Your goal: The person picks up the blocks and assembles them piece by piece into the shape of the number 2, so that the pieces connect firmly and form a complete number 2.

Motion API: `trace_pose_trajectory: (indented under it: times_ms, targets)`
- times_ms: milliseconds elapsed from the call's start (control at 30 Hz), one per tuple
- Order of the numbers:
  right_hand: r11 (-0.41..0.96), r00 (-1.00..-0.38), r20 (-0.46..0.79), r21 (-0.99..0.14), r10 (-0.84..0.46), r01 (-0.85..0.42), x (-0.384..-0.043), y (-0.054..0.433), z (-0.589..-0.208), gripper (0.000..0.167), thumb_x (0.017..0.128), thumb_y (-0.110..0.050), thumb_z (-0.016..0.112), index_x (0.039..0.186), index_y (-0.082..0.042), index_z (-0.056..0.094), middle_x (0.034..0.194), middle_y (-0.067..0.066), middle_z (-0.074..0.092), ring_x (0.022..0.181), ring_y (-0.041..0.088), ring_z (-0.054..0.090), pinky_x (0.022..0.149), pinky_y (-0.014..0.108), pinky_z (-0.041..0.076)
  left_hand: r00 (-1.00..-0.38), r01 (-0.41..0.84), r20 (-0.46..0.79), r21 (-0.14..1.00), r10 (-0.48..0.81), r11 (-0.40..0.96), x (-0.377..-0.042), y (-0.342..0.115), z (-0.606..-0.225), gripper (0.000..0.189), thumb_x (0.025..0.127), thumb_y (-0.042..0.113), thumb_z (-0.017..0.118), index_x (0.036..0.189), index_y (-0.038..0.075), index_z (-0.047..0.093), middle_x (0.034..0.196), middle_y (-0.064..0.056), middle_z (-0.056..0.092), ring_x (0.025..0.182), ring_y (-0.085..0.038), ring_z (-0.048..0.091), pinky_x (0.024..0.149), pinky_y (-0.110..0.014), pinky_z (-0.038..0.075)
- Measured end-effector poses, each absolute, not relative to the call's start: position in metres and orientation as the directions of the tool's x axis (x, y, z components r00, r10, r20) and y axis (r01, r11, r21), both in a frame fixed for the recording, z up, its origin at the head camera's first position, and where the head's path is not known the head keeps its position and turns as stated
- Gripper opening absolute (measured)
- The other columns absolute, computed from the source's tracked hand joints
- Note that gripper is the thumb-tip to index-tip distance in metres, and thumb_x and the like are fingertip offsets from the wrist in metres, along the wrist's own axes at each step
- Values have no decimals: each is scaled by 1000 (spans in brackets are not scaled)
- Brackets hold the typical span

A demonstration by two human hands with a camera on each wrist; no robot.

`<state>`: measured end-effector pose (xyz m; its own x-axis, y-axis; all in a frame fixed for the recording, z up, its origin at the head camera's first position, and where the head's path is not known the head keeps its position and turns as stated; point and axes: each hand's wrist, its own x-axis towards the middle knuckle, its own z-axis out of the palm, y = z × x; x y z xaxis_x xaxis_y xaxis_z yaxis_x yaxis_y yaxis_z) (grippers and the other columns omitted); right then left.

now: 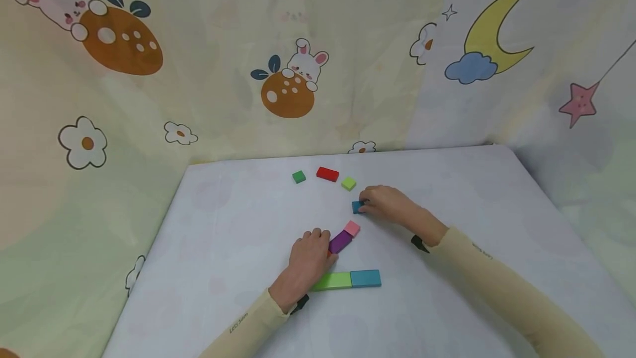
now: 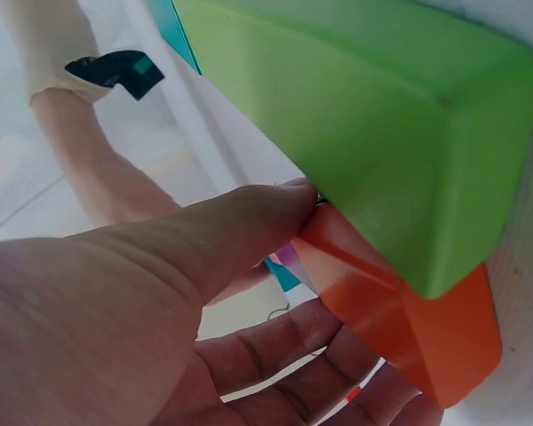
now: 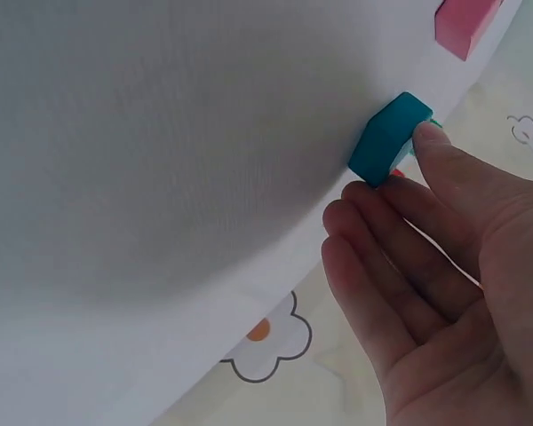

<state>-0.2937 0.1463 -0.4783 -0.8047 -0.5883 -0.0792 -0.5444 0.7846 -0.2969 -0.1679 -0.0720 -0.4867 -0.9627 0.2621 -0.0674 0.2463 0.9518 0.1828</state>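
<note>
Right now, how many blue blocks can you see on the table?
2: the long blue block touches the right end of the long lime block, and the right hand pinches the other blue block. The left hand could be hiding more.

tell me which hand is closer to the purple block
Left. The left hand is beside the purple block, at its near end; the right hand is farther off, beyond it and rightward.

Wht tbl, cartoon-print bkdrop behind & both sides.
</note>
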Motion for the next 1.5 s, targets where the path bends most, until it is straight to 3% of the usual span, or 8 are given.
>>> trace_pose_trajectory:
  times_ms: [400, 1500]
  targets:
    - [790, -829, -49, -340, -556, -510, -283, 144, -484, 22, 89, -30, 77, 101, -12, 73, 88, -3, 70, 79, 10, 61, 79, 29, 56, -963, 252, -53, 183, 265, 950, -168, -72, -486, 39, 89, 36, 76, 112, 7, 64, 90, -6, 60, 76, -17, 48, 62, -28, 43]
    - [823, -856, -63, -320, -514, -470, -263, 139, -483, 21, 88, -30, 78, 94, -12, 69, 82, -4, 64, 75, 10, 56, 74, 26, 54, -962, 247, -69, 188, 264, 951, -168, -73, -486, 40, 89, 37, 75, 113, 7, 63, 88, -5, 57, 77, -17, 48, 63, -28, 43]
